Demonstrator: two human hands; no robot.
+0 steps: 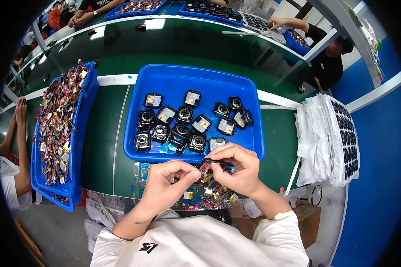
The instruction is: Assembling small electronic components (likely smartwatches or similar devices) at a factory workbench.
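Observation:
Both my hands meet over the near edge of a blue tray (pixel 196 67). My right hand (pixel 240 171) pinches a small black watch case (pixel 213 160) between thumb and fingers. My left hand (pixel 171 181) is closed at the fingertips on a small red circuit board (pixel 205 169) at the watch case; whether the two are joined is hidden by my fingers. Inside the tray lie several black watch cases (pixel 184 114), some with round backs up, others showing their grey insides. Beneath my hands, a clear container holds red circuit boards with silver and yellow batteries (pixel 209 192).
At left stands a blue bin (pixel 92 91) heaped with circuit boards and batteries. Stacked white trays (pixel 318 138) with black parts stand at right. A green conveyor (pixel 182 46) runs beyond the tray. Co-workers' hands (pixel 276 23) show across it, and another person's arms (pixel 20 118) at far left.

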